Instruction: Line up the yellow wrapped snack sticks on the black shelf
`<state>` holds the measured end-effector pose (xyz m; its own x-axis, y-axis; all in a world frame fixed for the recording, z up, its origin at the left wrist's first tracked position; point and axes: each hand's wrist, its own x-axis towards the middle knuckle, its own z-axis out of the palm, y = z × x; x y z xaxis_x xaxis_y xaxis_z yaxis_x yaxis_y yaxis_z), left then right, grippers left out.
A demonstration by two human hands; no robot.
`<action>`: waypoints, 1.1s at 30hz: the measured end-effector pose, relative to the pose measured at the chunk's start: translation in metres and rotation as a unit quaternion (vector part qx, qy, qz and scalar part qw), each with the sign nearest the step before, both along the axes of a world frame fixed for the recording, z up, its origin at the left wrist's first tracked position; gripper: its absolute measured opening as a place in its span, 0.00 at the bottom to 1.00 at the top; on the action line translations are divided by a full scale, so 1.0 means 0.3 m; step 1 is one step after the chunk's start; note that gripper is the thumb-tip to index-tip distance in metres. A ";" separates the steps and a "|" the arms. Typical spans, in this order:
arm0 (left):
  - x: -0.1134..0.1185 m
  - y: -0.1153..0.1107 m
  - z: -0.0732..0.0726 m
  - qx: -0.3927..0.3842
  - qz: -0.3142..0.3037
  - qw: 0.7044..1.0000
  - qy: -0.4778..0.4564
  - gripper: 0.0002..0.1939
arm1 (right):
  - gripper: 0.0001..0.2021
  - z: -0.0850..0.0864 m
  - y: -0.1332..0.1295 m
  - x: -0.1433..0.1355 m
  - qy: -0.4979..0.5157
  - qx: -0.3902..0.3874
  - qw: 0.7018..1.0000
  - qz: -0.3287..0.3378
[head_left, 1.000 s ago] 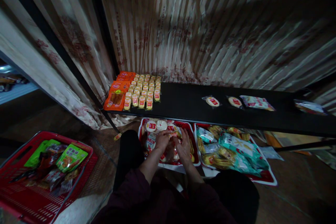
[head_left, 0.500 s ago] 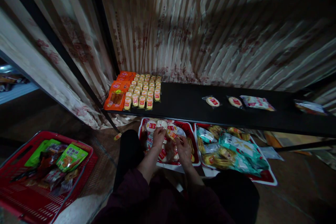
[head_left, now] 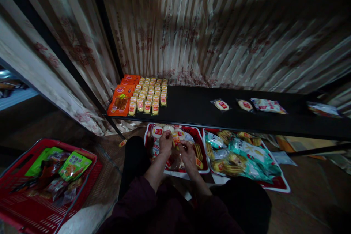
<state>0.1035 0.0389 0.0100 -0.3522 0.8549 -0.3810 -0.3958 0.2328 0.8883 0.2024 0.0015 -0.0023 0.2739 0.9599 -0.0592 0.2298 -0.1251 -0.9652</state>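
Note:
My left hand (head_left: pixel 165 144) and my right hand (head_left: pixel 188 154) are close together over a red-and-white basket (head_left: pixel 203 142) under the shelf edge. Between their fingertips is a small wrapped snack cake (head_left: pixel 177 140), pale yellow with an orange-red label. The fingers of both hands are closed on its clear wrapper, as far as the dim light shows. Round white wrapped crackers (head_left: pixel 157 131) and other packets lie in the basket beneath, partly hidden by my hands.
The black shelf (head_left: pixel 189 106) bears rows of small wrapped cakes (head_left: pixel 148 97), orange packets (head_left: pixel 120 99), and, further right, loose crackers (head_left: pixel 221 105) and a white packet (head_left: pixel 267 105). A second basket (head_left: pixel 285 188) holds teal bags. A red basket (head_left: pixel 94 175) of snacks stands at left.
My right hand has shifted slightly left and up toward my left hand. The small wrapped cake between them has moved a little to the left and tilted more upright.

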 end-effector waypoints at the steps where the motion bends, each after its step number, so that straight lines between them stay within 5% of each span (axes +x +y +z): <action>1: 0.002 0.001 0.001 -0.002 0.003 1.000 0.005 0.13 | 0.14 0.000 0.000 -0.002 -0.002 0.001 1.000 0.002; 10: 0.026 -0.010 -0.027 0.014 -0.012 0.998 0.056 0.13 | 0.19 -0.033 0.015 -0.009 -0.031 0.047 0.998 -0.034; 17: 0.041 -0.033 0.003 -0.006 -0.043 0.992 0.122 0.11 | 0.20 -0.028 0.024 -0.010 -0.097 0.072 0.992 -0.039; 26: 0.068 -0.060 0.023 0.022 -0.099 0.995 -0.009 0.10 | 0.17 0.002 0.007 -0.015 -0.218 0.146 0.965 -0.014; 33: 0.065 -0.054 0.042 -0.017 -0.058 0.990 -0.130 0.10 | 0.16 0.000 0.006 -0.029 -0.207 0.176 0.962 0.014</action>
